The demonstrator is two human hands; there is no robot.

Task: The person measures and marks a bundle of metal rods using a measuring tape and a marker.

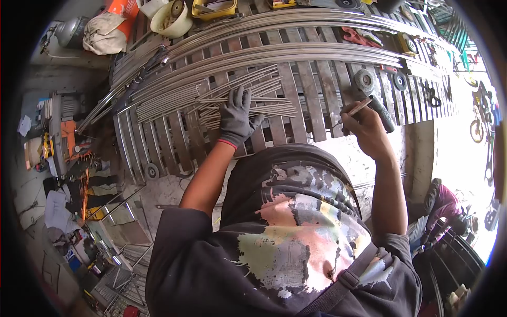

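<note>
My left hand, in a grey work glove with a red cuff, lies on a loose pile of short thin metal rods on the slatted metal bench. Its fingers are stretched out over the rods, with the thumb apart. My bare right hand is raised near the bench's front edge, fingers closed around a thin light-brown stick whose exact kind I cannot make out. Just beyond that hand, an angle grinder lies on the slats. More rods lie side by side left of the pile.
Long metal bars run across the slatted bench. Behind them stand a white bucket and a yellow tray. A grinding disc lies at right. Orange sparks fly at left; another person is at lower right.
</note>
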